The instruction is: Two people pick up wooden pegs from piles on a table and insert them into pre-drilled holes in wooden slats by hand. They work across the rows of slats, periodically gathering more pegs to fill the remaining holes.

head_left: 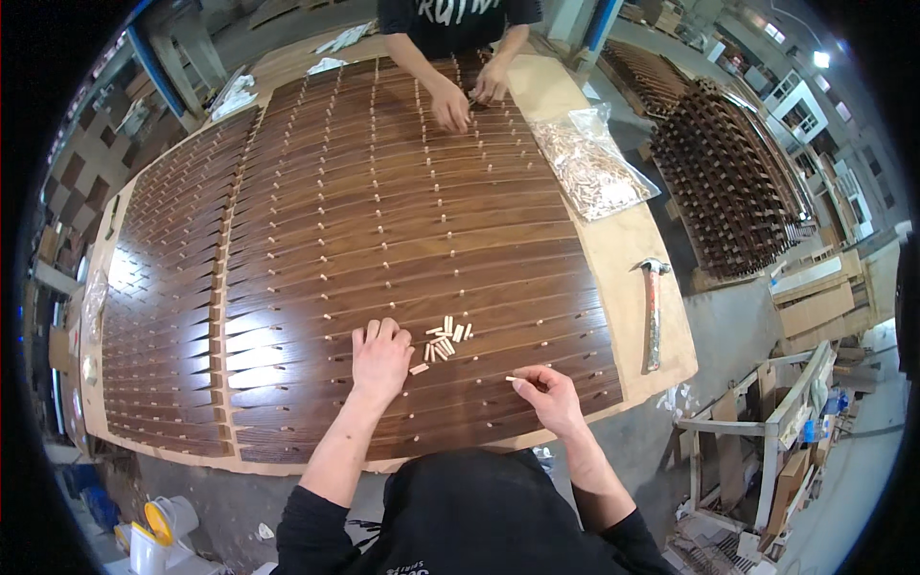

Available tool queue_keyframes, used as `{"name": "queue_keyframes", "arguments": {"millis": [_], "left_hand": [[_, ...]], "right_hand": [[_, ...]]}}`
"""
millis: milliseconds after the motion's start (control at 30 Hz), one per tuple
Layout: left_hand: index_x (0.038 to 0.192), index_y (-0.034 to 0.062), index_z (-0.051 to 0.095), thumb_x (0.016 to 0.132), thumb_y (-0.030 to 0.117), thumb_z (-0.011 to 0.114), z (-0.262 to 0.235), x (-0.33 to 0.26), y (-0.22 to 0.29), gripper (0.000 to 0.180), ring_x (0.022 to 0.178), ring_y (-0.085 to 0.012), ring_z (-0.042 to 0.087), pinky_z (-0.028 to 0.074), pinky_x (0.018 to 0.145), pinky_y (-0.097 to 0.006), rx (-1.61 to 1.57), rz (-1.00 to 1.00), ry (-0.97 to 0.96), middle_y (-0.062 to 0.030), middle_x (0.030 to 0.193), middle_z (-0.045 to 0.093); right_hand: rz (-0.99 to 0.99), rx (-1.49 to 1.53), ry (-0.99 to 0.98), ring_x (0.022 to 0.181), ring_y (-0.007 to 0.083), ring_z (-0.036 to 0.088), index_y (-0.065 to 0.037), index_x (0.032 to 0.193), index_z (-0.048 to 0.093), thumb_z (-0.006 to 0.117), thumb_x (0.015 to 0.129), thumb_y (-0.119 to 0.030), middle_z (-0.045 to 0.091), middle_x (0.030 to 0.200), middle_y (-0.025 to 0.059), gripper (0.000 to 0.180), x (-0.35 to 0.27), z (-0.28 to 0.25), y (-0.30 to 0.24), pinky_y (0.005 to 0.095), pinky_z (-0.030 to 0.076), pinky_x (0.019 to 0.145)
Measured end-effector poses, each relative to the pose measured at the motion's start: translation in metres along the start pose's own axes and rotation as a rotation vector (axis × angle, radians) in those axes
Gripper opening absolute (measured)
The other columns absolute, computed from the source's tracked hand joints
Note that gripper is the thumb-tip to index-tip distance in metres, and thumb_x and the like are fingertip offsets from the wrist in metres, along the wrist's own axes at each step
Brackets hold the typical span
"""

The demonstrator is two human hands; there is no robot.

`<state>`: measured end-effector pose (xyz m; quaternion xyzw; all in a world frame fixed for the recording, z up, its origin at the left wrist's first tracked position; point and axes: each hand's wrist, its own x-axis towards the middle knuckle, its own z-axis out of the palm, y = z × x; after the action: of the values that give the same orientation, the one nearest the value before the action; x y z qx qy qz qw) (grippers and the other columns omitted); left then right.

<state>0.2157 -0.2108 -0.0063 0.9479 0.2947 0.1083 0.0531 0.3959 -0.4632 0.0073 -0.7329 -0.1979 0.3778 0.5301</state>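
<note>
So, far left on the workbench (632, 259) lies a block of dark wooden slats (172, 316), and a wider block sits just beside it. The left hand (380, 359) rests palm-down on the near slats, fingers loosely spread and gripping nothing. Just right of it sits a little pile of wooden dowel pins (446, 338). The right hand (548, 393) pinches one dowel pin (512, 379) between fingertips. Further right lies a hammer (653, 311), with a clear bag of dowels (589, 168) farther back.

Dark brown slats (383, 220), seemingly pale dowels (446, 337)
</note>
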Motion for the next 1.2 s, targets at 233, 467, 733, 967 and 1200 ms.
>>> {"name": "queue_keyframes", "arguments": {"millis": [233, 467, 733, 967, 1200], "left_hand": [[0.095, 0.0128, 0.068, 0.09, 0.025, 0.072, -0.003, 0.006, -0.006, 0.013, 0.108, -0.0255, 0.059, 0.04, 0.095, -0.045, -0.075, 0.027, -0.136, -0.0053, 0.104, 0.063], [0.105, 0.0024, 0.065, 0.096, 0.009, 0.069, -0.021, 0.023, 0.007, 0.012, 0.086, -0.0282, 0.071, 0.055, 0.079, -0.042, -0.661, -0.336, -0.214, -0.0123, 0.095, 0.072], [0.115, 0.0009, 0.073, 0.095, 0.008, 0.073, -0.027, 0.04, 0.035, 0.021, 0.086, -0.0153, 0.074, 0.058, 0.078, -0.029, -1.02, -0.398, -0.132, -0.011, 0.099, 0.078], [0.099, 0.0017, 0.075, 0.093, 0.015, 0.077, -0.042, 0.07, 0.079, 0.014, 0.079, -0.0112, 0.072, 0.056, 0.073, -0.027, -0.963, -0.31, -0.242, -0.0063, 0.084, 0.077], [0.11, 0.0045, 0.075, 0.098, 0.02, 0.072, 0.028, 0.099, 0.116, 0.02, 0.088, -0.0183, 0.075, 0.057, 0.08, -0.033, -1.105, -0.219, -0.318, -0.0107, 0.099, 0.078]], "right_hand": [[0.058, -0.11, 0.153, 0.08, 0.0093, 0.065, -0.002, 0.105, 0.077, 0.071, 0.099, -0.024, 0.073, 0.085, 0.0026, 0.023, 0.017, -0.044, -0.031, 0.0266, 0.052, 0.075], [-0.127, -0.306, 0.359, 0.088, 0.0192, 0.072, -0.004, 0.116, 0.074, 0.07, 0.097, -0.017, 0.077, 0.096, 0.0086, 0.024, 0.092, -0.109, -0.023, 0.0348, 0.057, 0.081], [-0.101, -0.588, 0.253, 0.092, 0.0309, 0.072, -0.008, 0.118, 0.069, 0.067, 0.094, -0.01, 0.075, 0.098, 0.0124, 0.025, 0.15, -0.124, -0.02, 0.043, 0.057, 0.081], [-0.514, -1.096, 0.099, 0.098, 0.0364, 0.07, -0.009, 0.114, 0.07, 0.066, 0.091, -0.008, 0.074, 0.104, 0.0151, 0.024, 0.161, -0.122, -0.025, 0.0466, 0.056, 0.085], [-0.243, -0.339, 0.349, 0.096, 0.0294, 0.071, -0.005, 0.12, 0.071, 0.072, 0.092, -0.013, 0.073, 0.099, 0.0123, 0.028, 0.142, -0.132, 0.001, 0.0414, 0.056, 0.082]]}}
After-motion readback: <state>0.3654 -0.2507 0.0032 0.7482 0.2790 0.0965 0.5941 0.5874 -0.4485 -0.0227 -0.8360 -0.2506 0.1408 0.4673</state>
